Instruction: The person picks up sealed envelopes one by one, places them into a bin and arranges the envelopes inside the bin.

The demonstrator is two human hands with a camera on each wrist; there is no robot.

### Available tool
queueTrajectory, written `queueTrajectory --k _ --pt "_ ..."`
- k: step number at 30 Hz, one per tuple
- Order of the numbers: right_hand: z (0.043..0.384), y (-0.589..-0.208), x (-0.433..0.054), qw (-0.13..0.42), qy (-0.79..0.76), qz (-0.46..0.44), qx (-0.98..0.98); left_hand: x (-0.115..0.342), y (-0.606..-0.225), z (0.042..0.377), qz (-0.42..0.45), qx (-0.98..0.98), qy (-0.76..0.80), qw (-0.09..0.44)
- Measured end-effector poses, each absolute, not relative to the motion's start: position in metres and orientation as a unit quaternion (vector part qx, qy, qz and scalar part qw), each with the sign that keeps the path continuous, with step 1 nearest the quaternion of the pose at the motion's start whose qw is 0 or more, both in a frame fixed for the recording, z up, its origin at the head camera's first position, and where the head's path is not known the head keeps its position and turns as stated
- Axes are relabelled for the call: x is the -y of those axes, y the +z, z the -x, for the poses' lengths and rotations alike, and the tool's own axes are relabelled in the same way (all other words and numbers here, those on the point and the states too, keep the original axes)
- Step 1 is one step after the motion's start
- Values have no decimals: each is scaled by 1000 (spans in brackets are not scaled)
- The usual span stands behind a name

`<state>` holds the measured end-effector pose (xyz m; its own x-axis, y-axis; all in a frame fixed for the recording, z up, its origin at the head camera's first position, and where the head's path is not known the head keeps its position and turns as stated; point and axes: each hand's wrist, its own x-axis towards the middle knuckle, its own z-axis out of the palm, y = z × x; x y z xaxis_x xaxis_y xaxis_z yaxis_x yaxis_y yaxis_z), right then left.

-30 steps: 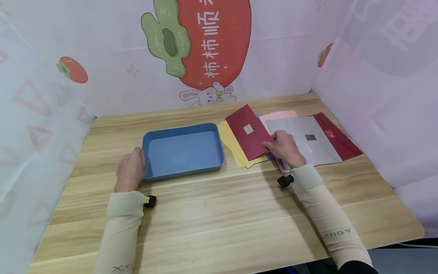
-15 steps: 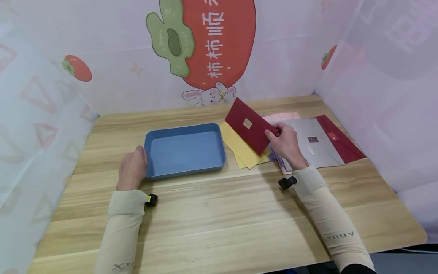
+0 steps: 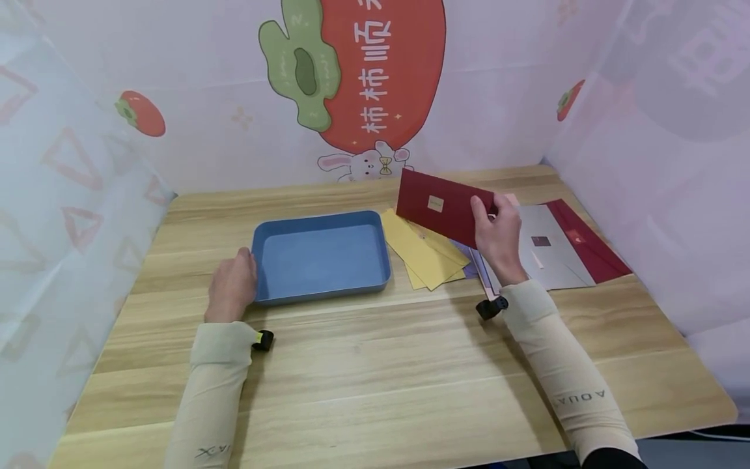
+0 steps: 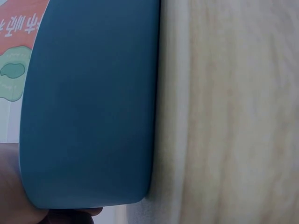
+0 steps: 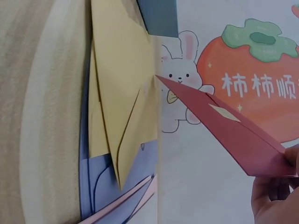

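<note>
Dark red envelope [image 3: 450, 213], raised, tilted, blue tray [image 3: 322, 260], flat

Blue tray [image 4: 88, 102] (fingers [image 4: 13, 193] against it)

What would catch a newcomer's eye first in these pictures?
The huge red fruit on the back wall probably comes first. Below it, the right hand holds a dark red envelope off the table, and at left the left hand grips an end of a blue tray.
</note>
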<state>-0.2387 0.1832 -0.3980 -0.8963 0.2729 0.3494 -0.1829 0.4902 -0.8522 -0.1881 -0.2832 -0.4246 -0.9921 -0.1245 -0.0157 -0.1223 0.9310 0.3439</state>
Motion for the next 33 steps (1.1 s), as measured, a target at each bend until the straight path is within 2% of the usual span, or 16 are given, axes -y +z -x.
queueTrajectory --k 4,13,33 --pt "243 -394 -186 225 526 40 819 283 -423 188 -63 983 -171 2" --pt "244 -383 -193 141 607 77 778 283 -424 188 -64 983 -175 3" --pt "249 -373 -185 45 695 67 715 282 -422 189 -75 981 -179 -13"
